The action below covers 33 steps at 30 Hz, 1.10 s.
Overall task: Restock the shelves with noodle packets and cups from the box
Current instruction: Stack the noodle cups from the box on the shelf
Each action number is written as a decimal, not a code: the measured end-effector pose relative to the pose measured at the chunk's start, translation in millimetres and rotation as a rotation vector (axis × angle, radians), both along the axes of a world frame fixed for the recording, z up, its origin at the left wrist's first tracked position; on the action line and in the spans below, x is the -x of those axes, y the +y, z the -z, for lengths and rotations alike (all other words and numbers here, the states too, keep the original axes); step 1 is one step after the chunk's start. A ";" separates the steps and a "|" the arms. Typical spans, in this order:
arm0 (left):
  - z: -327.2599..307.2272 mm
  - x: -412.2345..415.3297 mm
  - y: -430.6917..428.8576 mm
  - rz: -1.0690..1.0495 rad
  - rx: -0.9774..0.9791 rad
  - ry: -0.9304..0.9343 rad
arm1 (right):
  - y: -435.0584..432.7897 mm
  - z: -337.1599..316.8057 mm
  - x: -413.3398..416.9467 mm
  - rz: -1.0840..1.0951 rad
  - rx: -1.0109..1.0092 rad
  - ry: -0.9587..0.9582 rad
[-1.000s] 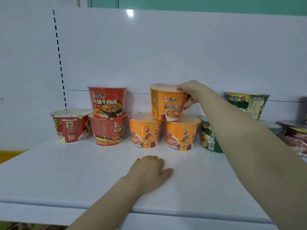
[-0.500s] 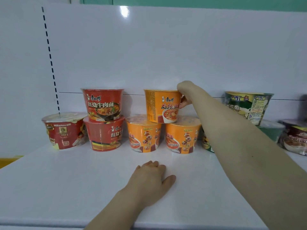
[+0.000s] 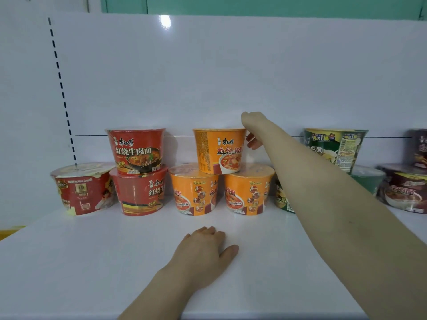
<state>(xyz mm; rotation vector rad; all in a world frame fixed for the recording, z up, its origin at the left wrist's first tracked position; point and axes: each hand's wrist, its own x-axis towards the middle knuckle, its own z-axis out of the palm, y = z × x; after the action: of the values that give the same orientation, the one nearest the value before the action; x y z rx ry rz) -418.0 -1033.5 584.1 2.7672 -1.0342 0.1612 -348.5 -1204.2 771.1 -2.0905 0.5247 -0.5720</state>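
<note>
- A white back panel [image 3: 231, 65] rises behind everything, with a dashed black line running down its left side.
- The white shelf [image 3: 92, 262] carries a row of noodle cups along its back edge.
- The right arm reaches across from the lower right. The right hand [image 3: 251, 130] is at the upper right rim of the top orange cup [image 3: 219, 151]. Its thumb touches the cup's side and its fingers are hidden behind the cup, so I cannot tell whether it grips.
- The left hand [image 3: 205, 252] lies palm down on the shelf in front of the cups, fingers relaxed and slightly spread, holding nothing.
- The top orange cup stands upright, bridging 2 lower orange cups [image 3: 194, 192] that stand side by side.
- Left of them, 1 red cup [image 3: 138, 151] is stacked on another red cup [image 3: 141, 192], and a lidded red cup [image 3: 80, 190] stands alone just beside that stack.
- To the right, a green cup [image 3: 335, 146] sits on another green cup that the arm partly hides; dark brown cups [image 3: 404, 192] are at the far right edge.
</note>
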 end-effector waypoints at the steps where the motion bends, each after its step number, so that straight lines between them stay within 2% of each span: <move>1: 0.5 -0.5 0.1 -0.004 0.004 -0.011 | -0.4 0.3 2.7 0.020 0.036 -0.069; 5: 0.1 0.3 0.1 -0.027 0.030 -0.085 | -7.9 10.7 17.7 0.067 0.281 -0.237; 10: -5.9 5.2 2.8 -0.042 0.085 -0.259 | 9.8 31.2 56.4 -0.051 0.531 -0.376; 17: -20.2 15.4 35.4 -0.069 0.193 -0.510 | 48.1 70.5 87.8 -0.232 0.659 -0.350; 28: -28.7 14.2 154.1 -0.280 0.202 -0.570 | 150.2 110.2 72.2 -0.539 0.817 -0.279; 33: -30.5 -9.5 214.8 -0.316 0.137 -0.532 | 207.1 113.4 57.7 -0.577 0.846 -0.248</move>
<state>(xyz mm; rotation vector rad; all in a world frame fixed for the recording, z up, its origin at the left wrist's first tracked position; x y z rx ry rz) -408.4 -818.7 614.6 2.7982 -0.6287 1.0142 -406.2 -997.1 657.6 -2.7221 -0.5649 -0.7634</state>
